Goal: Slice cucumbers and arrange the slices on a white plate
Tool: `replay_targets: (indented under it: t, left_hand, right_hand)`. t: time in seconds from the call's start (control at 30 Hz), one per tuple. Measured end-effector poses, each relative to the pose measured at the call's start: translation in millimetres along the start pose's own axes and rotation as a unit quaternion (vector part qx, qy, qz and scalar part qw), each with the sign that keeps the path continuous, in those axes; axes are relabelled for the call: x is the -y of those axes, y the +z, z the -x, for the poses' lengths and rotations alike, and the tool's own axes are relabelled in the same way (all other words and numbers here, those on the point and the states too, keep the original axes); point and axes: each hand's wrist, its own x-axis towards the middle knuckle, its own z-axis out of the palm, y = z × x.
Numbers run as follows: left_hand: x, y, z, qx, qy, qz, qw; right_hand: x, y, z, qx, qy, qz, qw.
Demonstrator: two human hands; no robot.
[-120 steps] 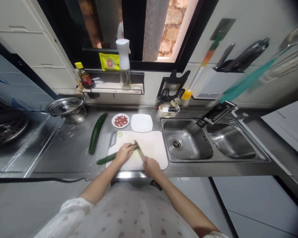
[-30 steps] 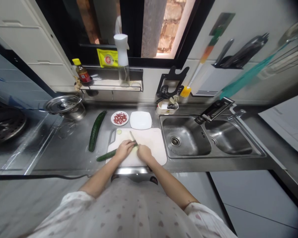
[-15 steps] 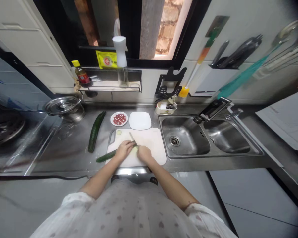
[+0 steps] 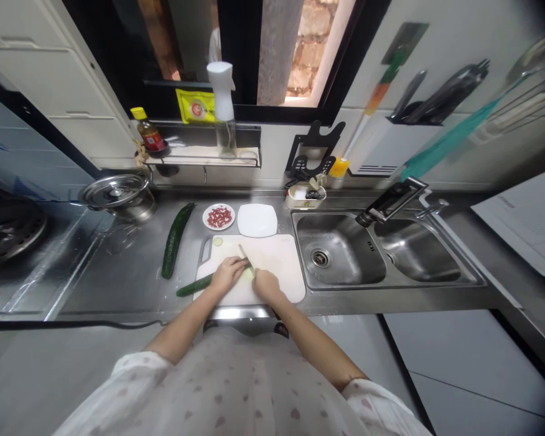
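On the white cutting board (image 4: 281,266), my left hand (image 4: 227,274) is closed over a cucumber (image 4: 195,286), whose uncut end sticks out to the left past the board's edge. My right hand (image 4: 266,285) grips a knife (image 4: 246,257), its blade at the cucumber's cut end, close to my left fingers. Pale green slices lie partly hidden between the two hands. One round slice (image 4: 218,241) rests alone near the board's upper left corner. A whole cucumber (image 4: 175,242) lies on the steel counter left of the board.
Behind the board stand a plate of chopped red pieces (image 4: 218,217) and a white square plate (image 4: 257,220). A double sink (image 4: 340,248) with a black faucet (image 4: 386,203) is at the right. A lidded pot (image 4: 127,197) stands at the back left, below a shelf (image 4: 200,158) with bottles.
The view has shifted slightly. The knife blade has tilted a little beside my left fingers; both hands keep nearly the same place and grip.
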Motion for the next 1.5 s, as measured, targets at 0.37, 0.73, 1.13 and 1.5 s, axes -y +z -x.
replay_targets:
  t: [0.37,0.73,1.13,1.5]
  left_hand:
    - [0.6,-1.3,0.7,0.005,0.001,-0.004,1.0]
    - [2.2,0.0,-0.4,0.003,0.0,0.004,1.0]
    - [1.3,0.7,0.1,0.002,-0.006,0.007,1.0]
    - [-1.7,-2.2,-0.8,0.005,-0.004,0.005,1.0]
  right_hand:
    - [10.7,-1.0,-26.2,-0.006,0.007,-0.022,1.0]
    - [3.3,5.1,-13.8,-0.01,0.003,-0.016,1.0]
    - [0.8,6.2,-5.6,0.003,0.008,-0.004,1.0]
    - [8.2,-1.4,-16.9,0.002,0.01,-0.018,1.0]
